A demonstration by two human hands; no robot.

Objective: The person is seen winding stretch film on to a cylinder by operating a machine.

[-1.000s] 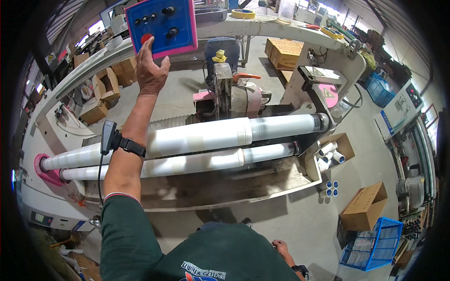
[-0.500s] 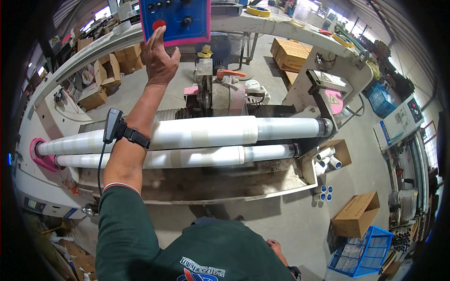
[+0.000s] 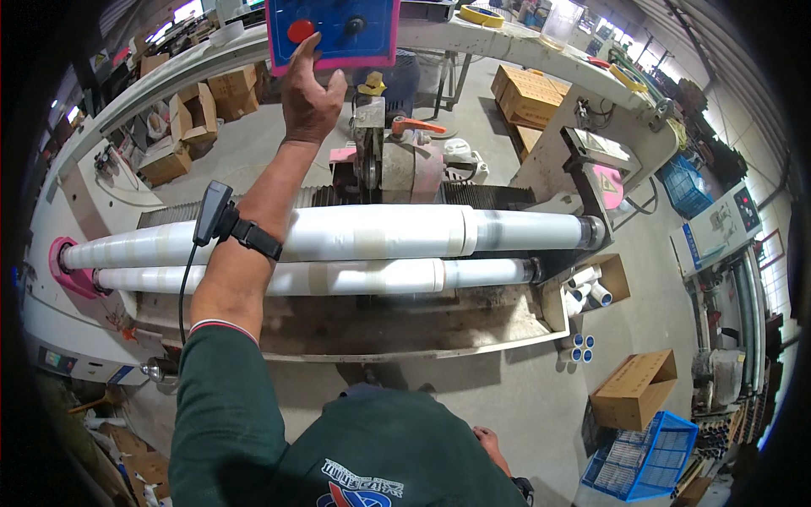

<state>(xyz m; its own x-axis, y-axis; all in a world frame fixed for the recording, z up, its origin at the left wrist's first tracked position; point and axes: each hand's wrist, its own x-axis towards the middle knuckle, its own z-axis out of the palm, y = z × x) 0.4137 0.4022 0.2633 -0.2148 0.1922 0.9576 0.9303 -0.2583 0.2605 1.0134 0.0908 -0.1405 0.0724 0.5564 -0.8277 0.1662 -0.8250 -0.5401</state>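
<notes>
My left hand [image 3: 311, 100] reaches up to a blue control box [image 3: 334, 38] with a pink rim, at the top of the view. Its fingers are stretched out and its thumb stands apart, holding nothing. The fingertips lie at the box face, just right of and below a red push button [image 3: 300, 31]. Under my left forearm run a thick white roll [image 3: 380, 232] and a thinner white roll [image 3: 372, 277], mounted side by side on a machine. My right hand [image 3: 488, 444] hangs low beside my body, its fingers mostly hidden.
Beyond the rolls stands a cutting unit [image 3: 410, 165] with an orange lever [image 3: 418, 126]. A metal trough [image 3: 405, 325] lies on the near side. Right are a carton of white rolls [image 3: 604, 283], an open carton [image 3: 634, 389] and a blue crate [image 3: 646, 456].
My left fingertips have shifted from the red button's lower edge to its right side. The whole view has moved slightly. My right hand stays low by my side.
</notes>
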